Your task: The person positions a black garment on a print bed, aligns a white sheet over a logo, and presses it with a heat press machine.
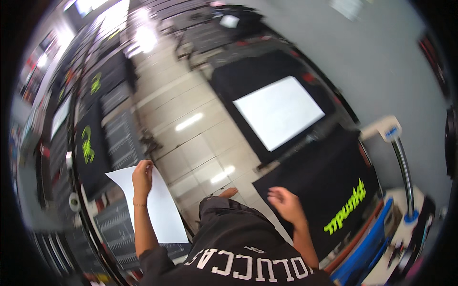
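Landmark: I take the black shirt with the green print [334,190], lying flat on the bench [369,229] at my lower right, as the fixed mark for every place below.
Right hand: my right hand [285,202] hovers over the near left corner of that shirt, fingers spread apart and lightly curled, clamped on nothing; I cannot tell whether the fingertips touch the cloth.
Left hand: my left hand [142,174] is well to the left of the shirt, across the aisle, fingers closed together on the top edge of a white paper sheet [160,209].
Paper sheet: it hangs down from that grip, slanting toward my body, well apart from the shirt and over the edge of the left-hand row of platens [114,229].
Green print: a bright green design sits on the far right part of the shirt, near the bench's orange and blue edge.
Metal post: just right of the shirt stands a curved chrome post [403,171] with a white head.
Next platen: just beyond the shirt lies a second black garment [248,78] with a white rectangular sheet [279,112] flat on it.
Floor: left of the shirt, pale floor tiles [191,124] run up the aisle.
Far left row: well left of the shirt, more black shirts with green prints [88,145] lie in a line.
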`<state>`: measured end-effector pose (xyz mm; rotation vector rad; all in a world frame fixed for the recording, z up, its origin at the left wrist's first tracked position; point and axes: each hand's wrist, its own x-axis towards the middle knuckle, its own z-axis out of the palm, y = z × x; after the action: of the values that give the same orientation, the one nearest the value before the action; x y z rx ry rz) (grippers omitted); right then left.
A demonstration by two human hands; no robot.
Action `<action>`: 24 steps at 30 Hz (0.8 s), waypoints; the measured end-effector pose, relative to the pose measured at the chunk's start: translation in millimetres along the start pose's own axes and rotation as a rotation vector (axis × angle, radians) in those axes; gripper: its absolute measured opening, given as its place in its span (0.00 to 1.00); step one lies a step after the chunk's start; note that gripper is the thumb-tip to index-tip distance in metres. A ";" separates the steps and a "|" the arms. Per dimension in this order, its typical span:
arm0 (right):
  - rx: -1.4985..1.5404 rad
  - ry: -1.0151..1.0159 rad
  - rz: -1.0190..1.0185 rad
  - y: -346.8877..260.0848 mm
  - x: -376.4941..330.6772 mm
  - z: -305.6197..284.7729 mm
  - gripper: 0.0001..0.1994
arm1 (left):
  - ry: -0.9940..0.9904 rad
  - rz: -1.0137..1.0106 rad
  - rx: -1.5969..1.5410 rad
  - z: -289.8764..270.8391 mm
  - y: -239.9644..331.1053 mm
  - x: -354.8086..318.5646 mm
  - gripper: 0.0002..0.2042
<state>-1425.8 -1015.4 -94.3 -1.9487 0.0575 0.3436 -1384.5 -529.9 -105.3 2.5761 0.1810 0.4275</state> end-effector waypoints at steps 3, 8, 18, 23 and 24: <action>0.075 -0.151 -0.204 -21.9 10.7 38.1 0.35 | -0.100 0.454 -0.030 31.5 151.1 39.2 0.04; 0.216 0.250 -0.330 -15.2 17.6 52.2 0.45 | -0.267 1.013 -0.127 61.3 347.1 19.5 0.06; 0.484 1.190 0.051 141.6 -110.7 -108.9 0.12 | -0.523 1.290 -0.646 146.7 527.1 -79.7 0.26; 0.314 1.217 0.321 220.5 -194.1 -234.5 0.16 | -0.672 1.184 -0.489 225.9 453.0 -118.6 0.25; 0.288 1.219 0.314 240.4 -195.8 -249.9 0.17 | -0.678 1.183 -0.444 238.4 436.3 -129.0 0.25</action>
<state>-1608.0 -1361.5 -169.0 -1.5919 1.1325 -0.6601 -1406.4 -1043.0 -110.0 1.9651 -1.5152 -0.0588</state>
